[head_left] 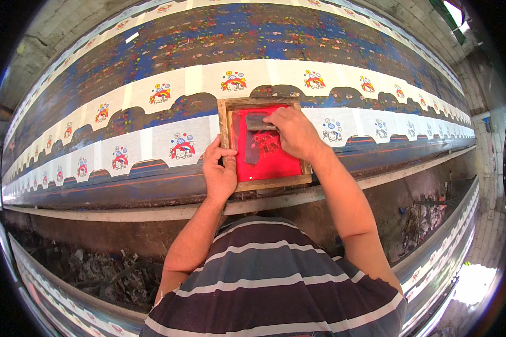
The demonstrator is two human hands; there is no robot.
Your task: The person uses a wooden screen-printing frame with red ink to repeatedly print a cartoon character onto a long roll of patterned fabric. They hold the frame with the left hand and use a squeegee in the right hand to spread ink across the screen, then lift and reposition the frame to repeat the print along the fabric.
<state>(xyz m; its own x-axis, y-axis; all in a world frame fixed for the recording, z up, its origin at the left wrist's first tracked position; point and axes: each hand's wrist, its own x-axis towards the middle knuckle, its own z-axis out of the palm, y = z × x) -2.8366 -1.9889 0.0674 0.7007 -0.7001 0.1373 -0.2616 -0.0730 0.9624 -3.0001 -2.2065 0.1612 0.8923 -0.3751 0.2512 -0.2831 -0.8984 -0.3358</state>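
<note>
Red-inked screen frame (264, 145) lies flat on the print table (152, 191), over the nearer white fabric strip (152, 143). Left hand (219, 171) clamps the frame's left edge, wrist straight. Right hand (295, 132), palm down, grips the squeegee (258, 122) at the frame's far end.

No packages, labels, signs or display screens anywhere along this long printing table, as far as I can see.
</note>
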